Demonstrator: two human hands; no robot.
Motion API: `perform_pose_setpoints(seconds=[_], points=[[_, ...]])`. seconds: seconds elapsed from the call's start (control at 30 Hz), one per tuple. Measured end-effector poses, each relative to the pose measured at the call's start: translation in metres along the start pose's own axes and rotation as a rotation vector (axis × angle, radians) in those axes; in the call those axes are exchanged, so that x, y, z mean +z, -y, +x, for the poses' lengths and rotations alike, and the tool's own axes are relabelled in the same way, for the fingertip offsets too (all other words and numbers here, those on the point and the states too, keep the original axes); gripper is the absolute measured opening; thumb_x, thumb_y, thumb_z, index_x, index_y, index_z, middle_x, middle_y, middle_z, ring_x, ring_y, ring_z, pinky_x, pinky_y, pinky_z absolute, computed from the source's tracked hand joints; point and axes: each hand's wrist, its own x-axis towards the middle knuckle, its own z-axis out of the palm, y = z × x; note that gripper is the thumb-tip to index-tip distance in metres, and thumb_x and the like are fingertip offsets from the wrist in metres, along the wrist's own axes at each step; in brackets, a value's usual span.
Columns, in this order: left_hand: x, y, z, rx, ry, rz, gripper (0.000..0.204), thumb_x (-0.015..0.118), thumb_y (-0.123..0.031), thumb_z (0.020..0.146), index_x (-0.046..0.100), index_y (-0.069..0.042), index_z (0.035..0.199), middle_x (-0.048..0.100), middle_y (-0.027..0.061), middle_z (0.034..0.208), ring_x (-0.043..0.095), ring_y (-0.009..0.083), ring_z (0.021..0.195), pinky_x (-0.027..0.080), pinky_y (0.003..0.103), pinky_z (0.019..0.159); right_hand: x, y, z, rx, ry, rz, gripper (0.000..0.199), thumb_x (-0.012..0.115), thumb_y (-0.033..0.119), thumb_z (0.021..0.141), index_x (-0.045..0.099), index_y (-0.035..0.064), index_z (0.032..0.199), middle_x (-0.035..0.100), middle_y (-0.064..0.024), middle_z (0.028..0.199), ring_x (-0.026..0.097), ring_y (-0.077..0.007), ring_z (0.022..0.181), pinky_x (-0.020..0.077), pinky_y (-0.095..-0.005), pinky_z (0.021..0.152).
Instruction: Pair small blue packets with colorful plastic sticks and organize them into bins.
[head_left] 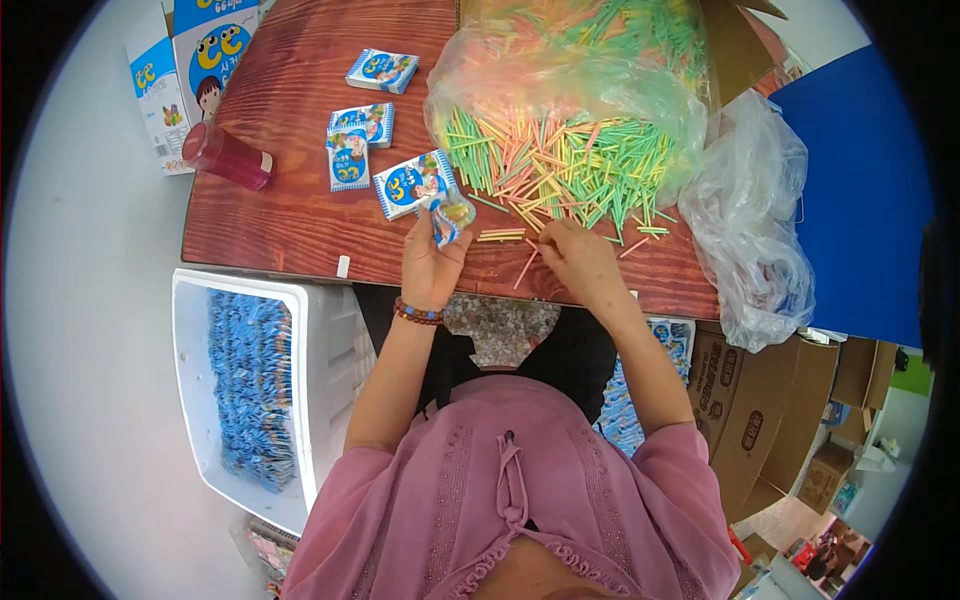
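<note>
Small blue packet sat pinched in left hand fingers above the wooden table edge. Right hand fingers pressed together on loose coloured sticks spilling from the clear bag.

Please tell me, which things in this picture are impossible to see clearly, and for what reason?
All in the head view:
- Right hand: its fingers curl down onto the coloured sticks, so whether they pinch one is hidden.
- Small packet in the left hand: its contents are too small to tell.
- Top of the clear bag: cut off by the upper edge.
- Blue packets in the white bin: too small to count.
</note>
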Motion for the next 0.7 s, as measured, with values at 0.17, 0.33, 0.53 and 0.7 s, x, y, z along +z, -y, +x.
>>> perform_pose_setpoints(seconds=[0.17, 0.33, 0.53, 0.7], points=[[0.009, 0.009, -0.011, -0.04, -0.025, 0.038, 0.028, 0.05, -0.025, 0.098, 0.055, -0.004, 0.116, 0.063, 0.0057, 0.114, 0.061, 0.0188, 0.104, 0.052, 0.037, 0.091, 0.027, -0.01, 0.008, 0.045, 0.082, -0.412, 0.012, 0.061, 0.014, 0.081, 0.058, 0.003, 0.085, 0.06, -0.0162, 0.08, 0.062, -0.035, 0.075, 0.0507, -0.0435, 0.062], [0.007, 0.003, -0.02, -0.028, -0.037, 0.039, 0.029, 0.049, -0.024, 0.099, 0.055, -0.003, 0.118, 0.062, 0.007, 0.117, 0.061, 0.0191, 0.106, 0.051, 0.036, 0.091, -0.002, 0.009, 0.021, 0.02, 0.06, -0.052, 0.012, 0.063, 0.006, 0.082, 0.058, -0.0013, 0.089, 0.062, -0.0137, 0.082, 0.065, -0.0245, 0.073, 0.0531, -0.0339, 0.063], [0.02, 0.008, -0.017, -0.008, -0.084, 0.111, 0.031, 0.048, -0.023, 0.099, 0.057, 0.0, 0.116, 0.063, 0.0096, 0.115, 0.062, 0.02, 0.105, 0.051, 0.035, 0.091, -0.022, 0.076, 0.018, 0.007, -0.259, 1.16, 0.007, 0.058, -0.002, 0.089, 0.058, -0.0029, 0.096, 0.066, -0.0102, 0.093, 0.064, -0.0146, 0.082, 0.0527, -0.0264, 0.07], [0.029, 0.013, -0.017, 0.001, -0.106, 0.12, 0.03, 0.049, -0.024, 0.098, 0.058, 0.0, 0.115, 0.064, 0.0096, 0.115, 0.062, 0.02, 0.105, 0.051, 0.036, 0.091, 0.001, 0.066, 0.024, -0.059, -0.264, 0.834, 0.013, 0.06, -0.001, 0.089, 0.061, -0.003, 0.101, 0.066, -0.0092, 0.098, 0.063, -0.0152, 0.094, 0.0506, -0.0249, 0.078]])
